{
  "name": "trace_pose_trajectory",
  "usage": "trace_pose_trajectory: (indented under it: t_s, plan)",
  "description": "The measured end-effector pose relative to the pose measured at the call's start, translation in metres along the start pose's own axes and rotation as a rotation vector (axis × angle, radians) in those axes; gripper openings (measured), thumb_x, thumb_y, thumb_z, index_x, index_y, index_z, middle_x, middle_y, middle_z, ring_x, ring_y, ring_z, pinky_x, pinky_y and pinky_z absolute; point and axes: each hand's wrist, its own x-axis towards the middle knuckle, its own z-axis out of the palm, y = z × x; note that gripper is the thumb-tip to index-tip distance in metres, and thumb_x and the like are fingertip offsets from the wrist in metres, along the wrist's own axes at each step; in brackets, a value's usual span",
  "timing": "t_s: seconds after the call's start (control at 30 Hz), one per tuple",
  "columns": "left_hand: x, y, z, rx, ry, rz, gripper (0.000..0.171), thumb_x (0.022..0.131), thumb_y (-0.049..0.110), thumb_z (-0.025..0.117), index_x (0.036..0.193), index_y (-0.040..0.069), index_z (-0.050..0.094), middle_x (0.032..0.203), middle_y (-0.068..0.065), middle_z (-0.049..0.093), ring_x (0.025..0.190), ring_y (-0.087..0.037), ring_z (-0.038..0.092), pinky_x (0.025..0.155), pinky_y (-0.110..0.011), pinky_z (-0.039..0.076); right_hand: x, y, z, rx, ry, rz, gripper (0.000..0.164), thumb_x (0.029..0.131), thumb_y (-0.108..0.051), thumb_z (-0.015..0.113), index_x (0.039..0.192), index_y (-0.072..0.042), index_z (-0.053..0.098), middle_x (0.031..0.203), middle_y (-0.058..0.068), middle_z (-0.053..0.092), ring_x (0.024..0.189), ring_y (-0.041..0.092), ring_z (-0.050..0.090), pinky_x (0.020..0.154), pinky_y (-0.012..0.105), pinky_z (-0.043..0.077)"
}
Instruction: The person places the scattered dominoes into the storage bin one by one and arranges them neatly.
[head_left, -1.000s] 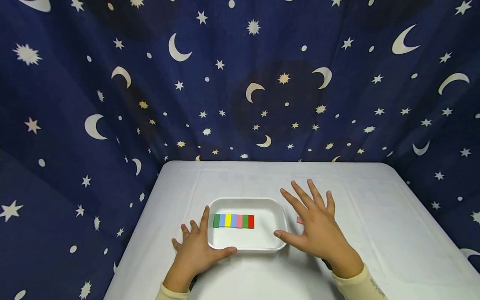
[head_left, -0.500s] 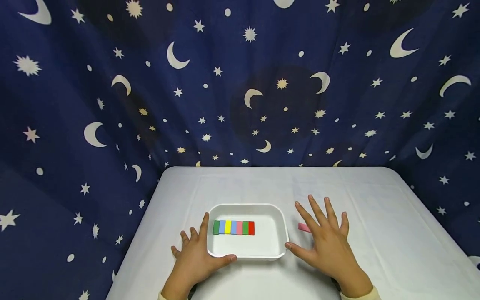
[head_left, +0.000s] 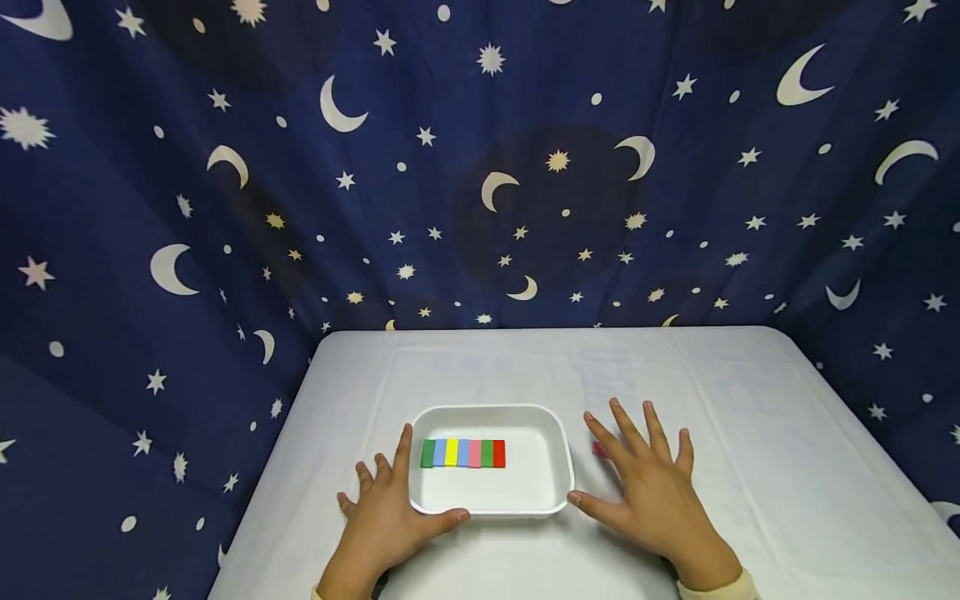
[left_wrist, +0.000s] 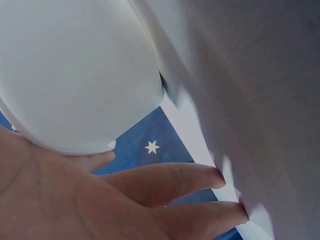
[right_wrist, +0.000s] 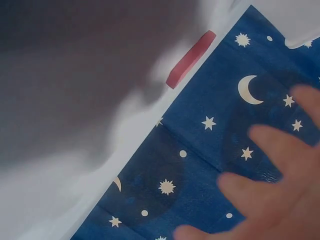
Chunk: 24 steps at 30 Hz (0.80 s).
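Observation:
A white tray [head_left: 536, 467] with rounded corners sits on the table. In its left part lies a row of several coloured blocks [head_left: 462, 453] side by side: green, blue, yellow, blue, pink, green and red. My left hand [head_left: 386, 512] rests at the tray's left end, index finger along the side and thumb by the front edge. In the left wrist view the tray wall [left_wrist: 75, 75] stands close to the palm. My right hand [head_left: 652, 500] is spread, its thumb tip by the tray's right front corner. A pink block [head_left: 599, 449] lies partly hidden behind its index finger.
A white cloth covers the table [head_left: 750, 417]. Behind and beside it hangs a dark blue curtain [head_left: 450, 200] with moons and stars. In the right wrist view the pink block [right_wrist: 191, 60] lies on the cloth, apart from the fingers.
My right hand has shifted right and slightly nearer to me, its thumb passing from over the tray's rim to beside it. The left hand stays at the tray. The head view has tilted slightly.

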Motion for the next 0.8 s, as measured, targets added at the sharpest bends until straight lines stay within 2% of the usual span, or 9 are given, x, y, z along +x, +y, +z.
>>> trace_pose_trajectory:
  t_s: [0.1, 0.23, 0.37, 0.47, 0.53, 0.8]
  plan:
    - [0.0010, 0.0006, 0.0002, 0.005, -0.001, -0.002, 0.152, 0.046, 0.107, 0.063, 0.169, 0.045, -0.003, 0.153, -0.039, 0.043, 0.144, -0.070, 0.025, 0.096, -0.095, 0.014, -0.0031, -0.0013, 0.0007, 0.003, -0.073, 0.034, 0.098, 0.081, -0.087, 0.064, 0.163, -0.038, 0.042, 0.173, 0.006, 0.027, 0.161, 0.043, 0.000, 0.109, 0.083, -0.012]
    - [0.0024, 0.0014, -0.0005, 0.008, -0.005, -0.005, 0.153, 0.046, 0.108, 0.061, 0.169, 0.043, -0.002, 0.153, -0.039, 0.044, 0.143, -0.070, 0.026, 0.095, -0.095, 0.015, -0.0027, 0.0003, -0.0010, 0.017, -0.125, 0.071, 0.081, 0.094, -0.078, 0.056, 0.163, -0.039, 0.042, 0.172, 0.008, 0.031, 0.159, 0.048, 0.007, 0.108, 0.086, -0.007]
    - [0.0020, 0.0022, -0.0014, 0.004, -0.002, -0.002, 0.153, 0.046, 0.109, 0.059, 0.171, 0.039, 0.003, 0.152, -0.039, 0.045, 0.142, -0.070, 0.028, 0.095, -0.095, 0.016, -0.0031, 0.0035, -0.0021, -0.006, -0.184, 0.131, 0.061, 0.106, -0.048, 0.058, 0.164, -0.037, 0.040, 0.169, 0.014, 0.036, 0.153, 0.058, 0.015, 0.104, 0.090, 0.000]
    - [0.0015, 0.0026, -0.0018, 0.004, -0.006, -0.004, 0.153, 0.046, 0.109, 0.058, 0.171, 0.040, 0.003, 0.152, -0.039, 0.045, 0.142, -0.070, 0.028, 0.095, -0.095, 0.016, -0.0066, 0.0037, -0.0017, -0.027, -0.237, 0.160, 0.065, 0.104, -0.022, 0.062, 0.164, -0.034, 0.040, 0.166, 0.018, 0.039, 0.149, 0.065, 0.019, 0.100, 0.093, 0.004]
    - [0.0008, 0.0028, -0.0023, 0.006, -0.008, -0.004, 0.154, 0.045, 0.110, 0.058, 0.171, 0.039, 0.003, 0.152, -0.039, 0.045, 0.142, -0.071, 0.029, 0.094, -0.095, 0.017, -0.0084, 0.0032, -0.0015, -0.032, -0.258, 0.162, 0.068, 0.101, -0.013, 0.062, 0.164, -0.031, 0.042, 0.165, 0.018, 0.040, 0.147, 0.066, 0.022, 0.099, 0.094, 0.006]
    - [0.0002, 0.0022, -0.0020, 0.007, -0.008, -0.002, 0.153, 0.046, 0.108, 0.060, 0.171, 0.039, 0.004, 0.151, -0.039, 0.046, 0.141, -0.071, 0.030, 0.093, -0.096, 0.018, -0.0089, 0.0025, 0.0006, -0.077, -0.279, 0.153, 0.061, 0.098, -0.015, 0.066, 0.157, -0.026, 0.054, 0.160, 0.015, 0.049, 0.141, 0.065, 0.035, 0.097, 0.094, 0.011]
